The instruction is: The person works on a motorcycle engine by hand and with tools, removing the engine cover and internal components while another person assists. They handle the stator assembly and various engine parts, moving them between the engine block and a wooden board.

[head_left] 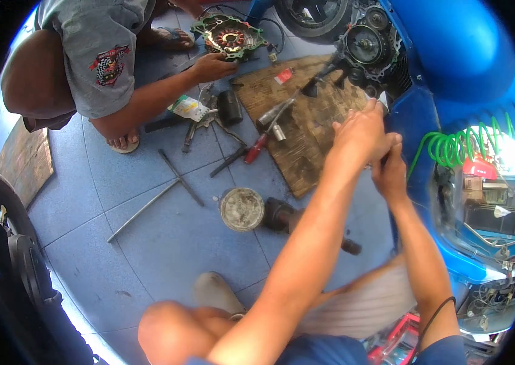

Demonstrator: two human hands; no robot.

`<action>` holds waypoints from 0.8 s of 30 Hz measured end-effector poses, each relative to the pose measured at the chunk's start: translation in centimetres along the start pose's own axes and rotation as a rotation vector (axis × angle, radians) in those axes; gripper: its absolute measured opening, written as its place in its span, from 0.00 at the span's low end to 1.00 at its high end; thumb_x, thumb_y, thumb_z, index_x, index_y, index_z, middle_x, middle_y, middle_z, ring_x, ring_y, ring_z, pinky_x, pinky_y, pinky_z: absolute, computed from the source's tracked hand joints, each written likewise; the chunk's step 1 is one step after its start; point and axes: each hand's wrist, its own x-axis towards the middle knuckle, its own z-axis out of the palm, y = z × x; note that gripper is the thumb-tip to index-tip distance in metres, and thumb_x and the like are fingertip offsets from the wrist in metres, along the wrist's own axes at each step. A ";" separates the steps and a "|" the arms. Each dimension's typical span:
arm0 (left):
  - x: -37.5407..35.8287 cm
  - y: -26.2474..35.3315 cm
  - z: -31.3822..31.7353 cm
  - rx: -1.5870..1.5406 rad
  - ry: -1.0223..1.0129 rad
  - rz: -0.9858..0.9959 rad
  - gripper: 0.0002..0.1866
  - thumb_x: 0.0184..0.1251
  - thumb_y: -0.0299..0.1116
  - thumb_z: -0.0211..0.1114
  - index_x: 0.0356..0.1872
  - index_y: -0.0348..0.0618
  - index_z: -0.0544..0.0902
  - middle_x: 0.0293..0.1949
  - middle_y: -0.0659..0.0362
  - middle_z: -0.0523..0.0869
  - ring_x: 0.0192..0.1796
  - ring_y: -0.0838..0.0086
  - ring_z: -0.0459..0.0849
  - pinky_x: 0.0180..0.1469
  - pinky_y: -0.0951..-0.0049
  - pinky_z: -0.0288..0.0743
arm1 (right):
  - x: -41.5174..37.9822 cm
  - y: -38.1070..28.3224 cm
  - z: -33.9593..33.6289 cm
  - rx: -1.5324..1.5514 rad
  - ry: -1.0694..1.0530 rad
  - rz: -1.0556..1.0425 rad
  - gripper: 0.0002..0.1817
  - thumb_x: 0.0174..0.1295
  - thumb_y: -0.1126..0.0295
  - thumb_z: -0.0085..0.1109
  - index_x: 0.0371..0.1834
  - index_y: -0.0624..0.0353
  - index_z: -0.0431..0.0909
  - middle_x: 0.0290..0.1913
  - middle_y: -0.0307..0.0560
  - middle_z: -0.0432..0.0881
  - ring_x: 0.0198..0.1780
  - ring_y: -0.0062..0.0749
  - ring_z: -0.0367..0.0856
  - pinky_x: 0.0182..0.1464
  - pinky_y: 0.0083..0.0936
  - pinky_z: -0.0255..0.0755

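Note:
My left hand (360,132) reaches up beside the blue scooter panel (417,121), its fingers bent together near the lower edge of the open engine (367,45). Just below and to its right, my right hand (389,170) is closed, with the fingers curled in. The two hands nearly touch or overlap. What they grip is hidden behind the fingers; a small whitish piece (383,99) shows at the left fingertips. Under my left wrist lies a stained cardboard sheet (306,146) with a red-handled screwdriver (256,149) and metal sockets (279,132) at its edge.
Across from me a person's hand (213,67) holds an engine cover (227,38) with copper coils. A mallet (229,108), a puller (206,115), metal rods (148,207), a round tin (242,209) and a dark tool (282,216) lie on blue tiles. A green coiled hose (446,146) hangs right.

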 end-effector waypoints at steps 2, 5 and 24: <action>0.1 -0.1 0.1 -0.003 0.000 0.005 0.46 0.61 0.52 0.71 0.75 0.35 0.67 0.78 0.49 0.64 0.77 0.53 0.67 0.76 0.55 0.64 | -0.1 0.2 0.1 0.005 -0.011 0.014 0.26 0.68 0.69 0.60 0.65 0.65 0.63 0.47 0.70 0.83 0.50 0.68 0.84 0.47 0.48 0.80; 0.2 -0.1 0.1 0.003 0.007 -0.001 0.46 0.60 0.52 0.72 0.75 0.35 0.67 0.78 0.49 0.64 0.77 0.53 0.67 0.76 0.55 0.64 | -0.3 0.7 0.2 0.006 -0.046 0.056 0.27 0.69 0.68 0.60 0.67 0.65 0.62 0.49 0.71 0.83 0.50 0.68 0.84 0.47 0.48 0.80; -0.1 -0.1 -0.1 0.001 -0.009 -0.012 0.46 0.61 0.54 0.70 0.76 0.39 0.66 0.79 0.52 0.64 0.78 0.54 0.65 0.77 0.57 0.62 | -0.1 0.6 0.2 -0.007 -0.005 -0.004 0.24 0.68 0.70 0.60 0.64 0.67 0.66 0.48 0.69 0.83 0.48 0.68 0.84 0.47 0.48 0.79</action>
